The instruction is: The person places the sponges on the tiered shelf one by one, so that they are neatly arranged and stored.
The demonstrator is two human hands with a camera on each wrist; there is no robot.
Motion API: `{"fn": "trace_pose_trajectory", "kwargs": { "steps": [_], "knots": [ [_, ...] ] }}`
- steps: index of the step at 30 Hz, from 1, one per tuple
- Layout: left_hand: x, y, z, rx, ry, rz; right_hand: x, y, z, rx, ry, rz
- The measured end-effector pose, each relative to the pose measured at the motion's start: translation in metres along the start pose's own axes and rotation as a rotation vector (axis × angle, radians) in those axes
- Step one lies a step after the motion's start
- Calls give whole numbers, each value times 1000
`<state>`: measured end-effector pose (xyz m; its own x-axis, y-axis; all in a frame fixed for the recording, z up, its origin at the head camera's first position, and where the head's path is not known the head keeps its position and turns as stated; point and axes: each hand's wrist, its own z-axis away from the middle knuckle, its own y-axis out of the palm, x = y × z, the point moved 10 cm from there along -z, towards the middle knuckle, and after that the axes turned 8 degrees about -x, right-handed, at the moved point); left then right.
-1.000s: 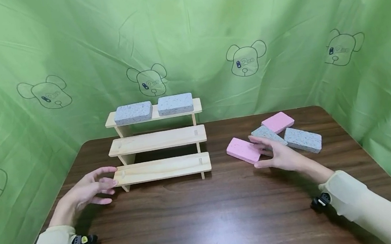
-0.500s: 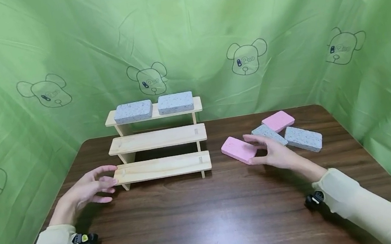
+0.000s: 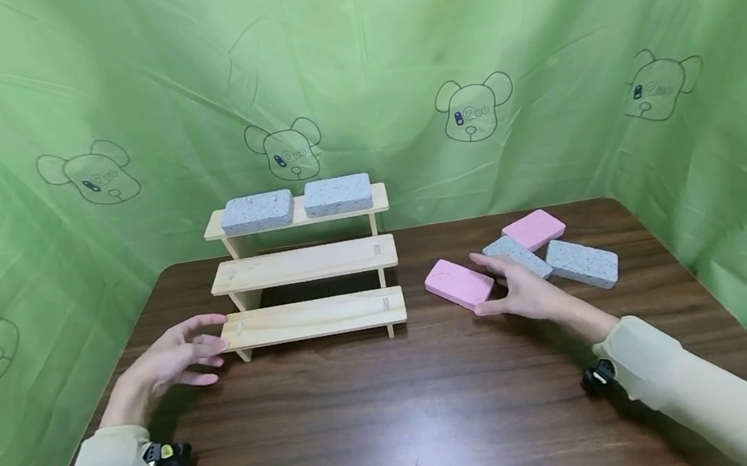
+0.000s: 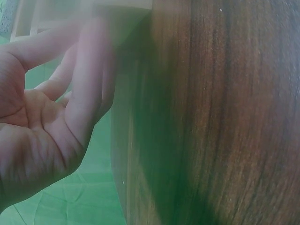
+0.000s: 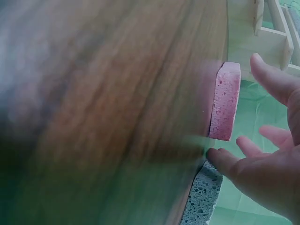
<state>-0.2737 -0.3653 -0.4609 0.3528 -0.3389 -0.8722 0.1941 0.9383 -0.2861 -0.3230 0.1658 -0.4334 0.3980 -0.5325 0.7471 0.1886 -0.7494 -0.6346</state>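
A three-step wooden rack (image 3: 306, 264) stands on the left of the brown table. My left hand (image 3: 173, 362) is at the left end of its lowest step, fingertips touching the wood, fingers loosely bent; the left wrist view shows the palm. Farther right, a pink sponge (image 3: 459, 283) lies flat on the table. My right hand (image 3: 521, 292) is at its right end, thumb and fingers spread wide. In the right wrist view a gap shows between the thumb and the pink sponge (image 5: 226, 101). Two bluish-grey sponges, left (image 3: 258, 212) and right (image 3: 337, 195), sit on the top step.
Behind my right hand lie a grey sponge (image 3: 516, 257), a second pink sponge (image 3: 534, 229) and another grey sponge (image 3: 582, 263), close together. A green curtain (image 3: 390, 47) with bear-head outlines surrounds the dark wooden table (image 3: 344, 428).
My right hand has moved slightly left, and the near pink sponge slid a little left with it early on. The left hand stays at the rack. The head view has shifted slightly.
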Motion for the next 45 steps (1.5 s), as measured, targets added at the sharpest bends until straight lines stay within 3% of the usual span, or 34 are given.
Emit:
{"fn": "trace_pose_trajectory", "kwargs": {
  "steps": [5, 13, 19, 25, 36, 45],
  "knots": [
    [7, 1, 1, -1, -12, 8, -6, 3, -4, -1, -7, 75],
    [7, -9, 8, -9, -13, -11, -7, 21, -13, 48, 24, -8],
    [1, -7, 2, 3, -19, -18, -9, 15, -11, 40, 66, 69],
    [-5, -9, -3, -2, -12, -44, -8, 16, -10, 56, 19, 156],
    [-6, -5, 0, -3, -18, -43, 2, 19, -14, 107, -39, 261],
    [0, 0, -2, 8, -20, -25, -3, 16, -15, 99, -4, 291]
  ]
}}
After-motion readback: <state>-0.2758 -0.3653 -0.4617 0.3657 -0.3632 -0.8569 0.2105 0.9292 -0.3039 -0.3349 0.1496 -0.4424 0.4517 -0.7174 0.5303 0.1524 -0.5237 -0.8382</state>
